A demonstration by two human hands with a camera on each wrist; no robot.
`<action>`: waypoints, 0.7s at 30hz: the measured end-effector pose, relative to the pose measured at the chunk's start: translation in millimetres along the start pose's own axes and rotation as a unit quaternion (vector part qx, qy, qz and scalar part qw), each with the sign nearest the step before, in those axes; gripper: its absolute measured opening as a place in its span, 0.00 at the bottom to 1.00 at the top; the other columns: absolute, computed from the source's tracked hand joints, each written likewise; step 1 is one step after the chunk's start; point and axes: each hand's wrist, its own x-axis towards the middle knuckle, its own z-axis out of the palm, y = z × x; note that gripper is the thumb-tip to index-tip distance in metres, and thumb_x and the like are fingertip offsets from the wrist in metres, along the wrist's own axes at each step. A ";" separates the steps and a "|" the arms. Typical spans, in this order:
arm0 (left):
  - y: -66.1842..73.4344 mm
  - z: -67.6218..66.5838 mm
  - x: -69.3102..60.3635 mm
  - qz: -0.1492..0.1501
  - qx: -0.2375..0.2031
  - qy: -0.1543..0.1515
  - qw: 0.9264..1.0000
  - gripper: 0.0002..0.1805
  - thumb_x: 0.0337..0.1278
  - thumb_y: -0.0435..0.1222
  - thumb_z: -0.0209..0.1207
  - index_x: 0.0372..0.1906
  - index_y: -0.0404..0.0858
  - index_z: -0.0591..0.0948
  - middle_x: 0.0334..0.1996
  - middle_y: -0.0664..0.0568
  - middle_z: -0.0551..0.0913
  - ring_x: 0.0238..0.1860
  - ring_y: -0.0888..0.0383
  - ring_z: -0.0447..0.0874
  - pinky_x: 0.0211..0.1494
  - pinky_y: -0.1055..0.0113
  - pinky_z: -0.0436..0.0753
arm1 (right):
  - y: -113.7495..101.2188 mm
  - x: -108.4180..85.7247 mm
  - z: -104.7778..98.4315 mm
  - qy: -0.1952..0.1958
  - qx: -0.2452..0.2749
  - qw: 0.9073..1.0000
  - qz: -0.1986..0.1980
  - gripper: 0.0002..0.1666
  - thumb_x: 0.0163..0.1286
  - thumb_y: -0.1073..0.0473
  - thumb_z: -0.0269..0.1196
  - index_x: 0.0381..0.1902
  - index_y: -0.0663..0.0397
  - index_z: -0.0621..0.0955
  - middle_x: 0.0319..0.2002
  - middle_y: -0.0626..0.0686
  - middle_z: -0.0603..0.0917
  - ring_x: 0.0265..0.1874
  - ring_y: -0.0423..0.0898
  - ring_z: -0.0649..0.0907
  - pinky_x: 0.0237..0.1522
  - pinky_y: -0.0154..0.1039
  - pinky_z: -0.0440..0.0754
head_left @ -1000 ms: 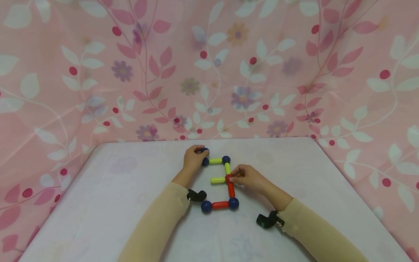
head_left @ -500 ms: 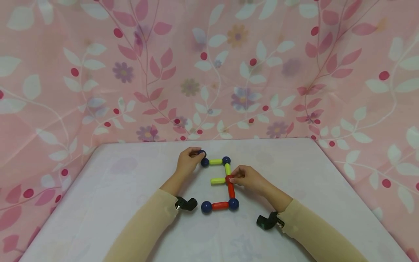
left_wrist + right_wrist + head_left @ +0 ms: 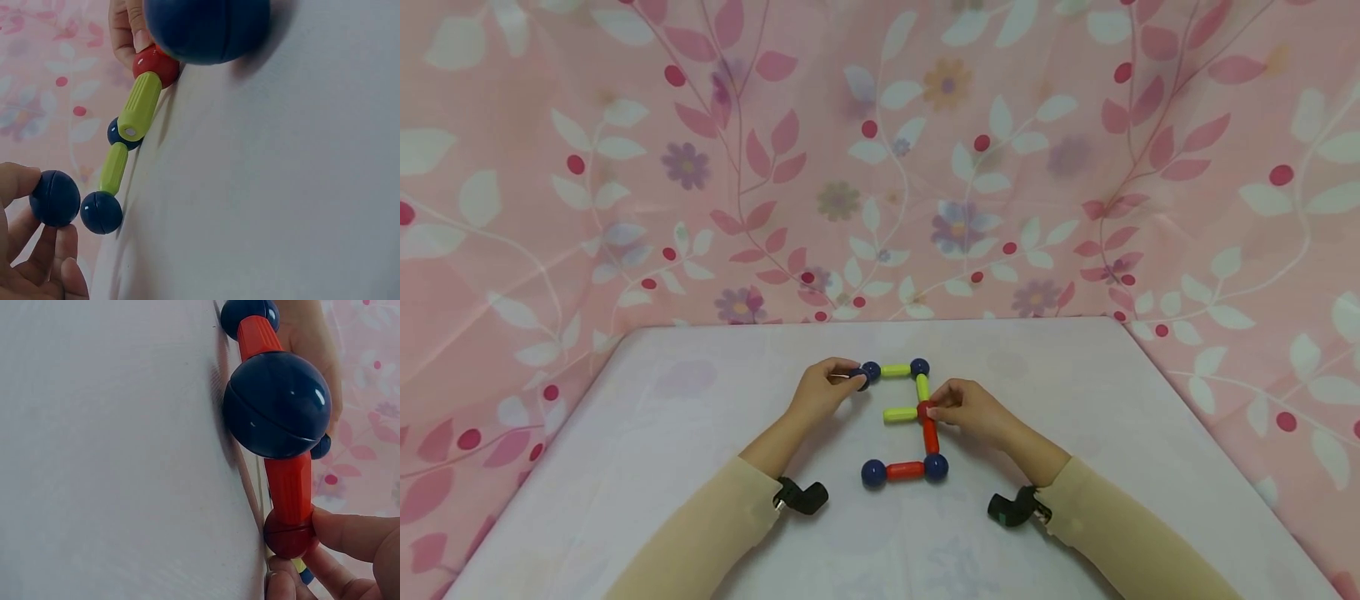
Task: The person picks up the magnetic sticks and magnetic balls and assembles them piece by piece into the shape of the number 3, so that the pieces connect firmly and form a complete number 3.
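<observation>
My left hand [image 3: 820, 393] pinches a blue ball [image 3: 55, 199] between thumb and fingers. This ball sits close to the blue ball [image 3: 101, 212] at the far left end of a stick-and-ball shape; a narrow gap shows between them in the left wrist view. Thumb and fingers of my right hand [image 3: 976, 414] grip the red ball [image 3: 290, 534] in the middle of the shape's right side. Two yellow-green rods and the far right blue ball [image 3: 920, 367] lie beyond it. A third yellow-green rod [image 3: 900, 415] points left from the red ball, its left end free.
Red rods [image 3: 906, 472] link the red ball to two blue balls at the near end, including the near left ball [image 3: 874, 474]. The shape lies on a white-covered table [image 3: 685, 433]. Pink floral cloth [image 3: 880, 167] hangs behind it.
My left hand has moved left and nearer, carrying the blue ball from behind the far left corner ball round to its near left side. My right hand and the shape have hardly moved.
</observation>
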 end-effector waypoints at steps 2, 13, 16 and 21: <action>-1.5 -1.4 -5.1 0.001 0.008 -0.008 1.000 0.16 0.59 0.40 0.69 0.50 0.39 0.85 0.44 0.50 0.87 0.40 0.57 0.84 0.39 0.67 0.79 | 0.2 -0.2 0.3 0.000 -0.001 1.000 0.001 0.13 0.67 0.57 0.69 0.46 0.56 0.81 0.37 0.51 0.84 0.35 0.48 0.78 0.39 0.39 0.78; -11.9 -3.0 -25.0 -0.007 0.034 -0.073 0.997 0.15 0.58 0.43 0.70 0.47 0.42 0.86 0.37 0.56 0.87 0.37 0.59 0.83 0.37 0.65 0.80 | -2.8 -2.6 1.2 0.006 -0.005 1.000 0.009 0.12 0.68 0.58 0.69 0.46 0.56 0.81 0.38 0.51 0.84 0.36 0.48 0.78 0.39 0.39 0.79; -14.4 -1.1 -27.8 0.004 0.039 -0.087 0.995 0.14 0.58 0.43 0.71 0.47 0.42 0.86 0.37 0.57 0.87 0.38 0.60 0.84 0.39 0.66 0.81 | -3.9 -2.4 1.6 0.007 -0.007 1.000 0.012 0.12 0.68 0.58 0.69 0.46 0.56 0.81 0.38 0.51 0.84 0.36 0.48 0.78 0.39 0.38 0.79; -15.0 1.9 -30.4 0.012 0.044 -0.096 0.994 0.13 0.58 0.43 0.71 0.46 0.43 0.86 0.37 0.57 0.87 0.39 0.61 0.84 0.42 0.65 0.81 | -3.6 -2.4 2.0 0.006 -0.010 1.000 0.008 0.13 0.68 0.58 0.69 0.46 0.58 0.81 0.38 0.52 0.84 0.35 0.48 0.78 0.38 0.38 0.79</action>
